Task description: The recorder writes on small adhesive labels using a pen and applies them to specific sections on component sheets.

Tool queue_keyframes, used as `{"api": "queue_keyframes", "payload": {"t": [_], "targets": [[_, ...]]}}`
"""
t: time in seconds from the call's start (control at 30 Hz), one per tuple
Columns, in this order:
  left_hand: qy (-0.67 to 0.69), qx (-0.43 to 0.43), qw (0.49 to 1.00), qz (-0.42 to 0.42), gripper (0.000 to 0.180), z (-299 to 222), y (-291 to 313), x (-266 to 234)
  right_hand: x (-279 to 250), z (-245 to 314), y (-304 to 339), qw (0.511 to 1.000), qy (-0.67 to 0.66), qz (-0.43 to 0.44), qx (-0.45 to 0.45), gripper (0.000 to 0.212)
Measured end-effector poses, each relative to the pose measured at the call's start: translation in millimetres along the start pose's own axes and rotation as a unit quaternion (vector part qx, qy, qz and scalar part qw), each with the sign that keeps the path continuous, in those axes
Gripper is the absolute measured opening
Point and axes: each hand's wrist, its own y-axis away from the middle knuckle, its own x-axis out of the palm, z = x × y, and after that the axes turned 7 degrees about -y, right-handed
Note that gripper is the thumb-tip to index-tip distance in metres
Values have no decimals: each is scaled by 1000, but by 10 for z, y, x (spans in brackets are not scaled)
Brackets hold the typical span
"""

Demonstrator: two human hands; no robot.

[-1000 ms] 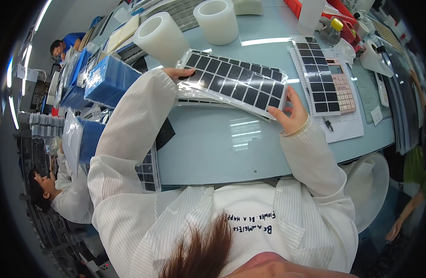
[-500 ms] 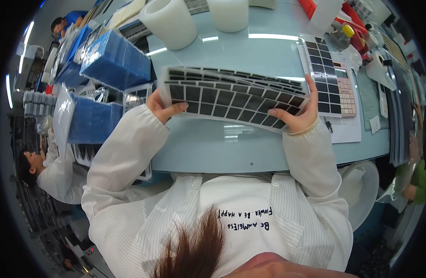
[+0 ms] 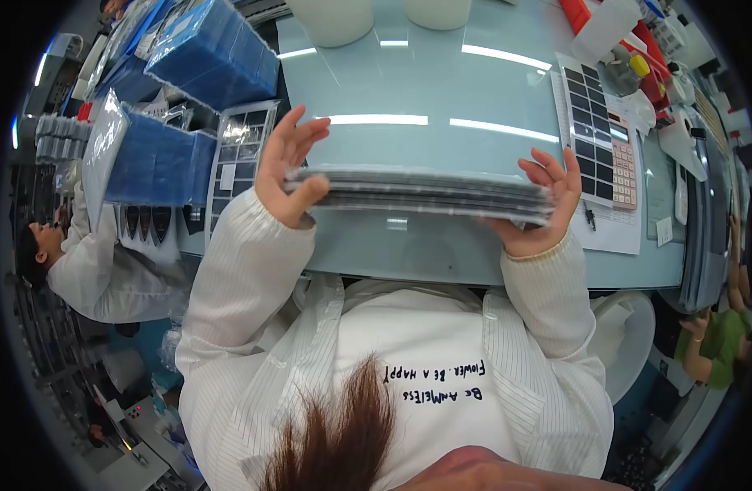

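Note:
A stack of dark-squared sheets [image 3: 425,195] spans the space between my hands above the tabletop, seen almost edge-on and blurred by motion. My left hand [image 3: 290,176] bears on its left end, thumb across the near side, the other fingers loosely spread beyond it. At the right end, my right hand [image 3: 547,200] cradles the stack with its fingers raised along the far side; its thumb is mostly hidden. The sheets are held between both hands. Whether the stack's lower edge touches the table [image 3: 376,254] cannot be made out.
Blue film-wrapped stacks [image 3: 216,53] and a sheet of dark squares [image 3: 237,151] lie at left. To the right are another squared sheet [image 3: 588,131], a pink calculator [image 3: 623,168] and a yellow-capped bottle [image 3: 625,72]. White rolls [image 3: 331,18] stand at the back. Other people work at both sides.
The stack has tipped from showing its squared face to nearly edge-on, its sheets closer together. My left fingers have come up and spread; my right fingers have also lifted into view.

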Motion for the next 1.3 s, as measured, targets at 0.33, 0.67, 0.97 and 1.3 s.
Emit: {"api": "queue_keyframes", "payload": {"t": [0.33,0.67,0.97,1.3], "targets": [[-23,-153,974,-166,57,10,-179,148,-52,57,-131,987,131,27,-86,101],[109,-186,966,-146,43,78,-49,205,-64,51,-103,994,37,30,-100,102],[150,-55,986,-50,67,431,-3,37,17,-89,-96,989,-103,68,86,98],[-89,21,994,55,65,437,93,-148,-7,-155,-92,971,-210,59,103,64]]}}
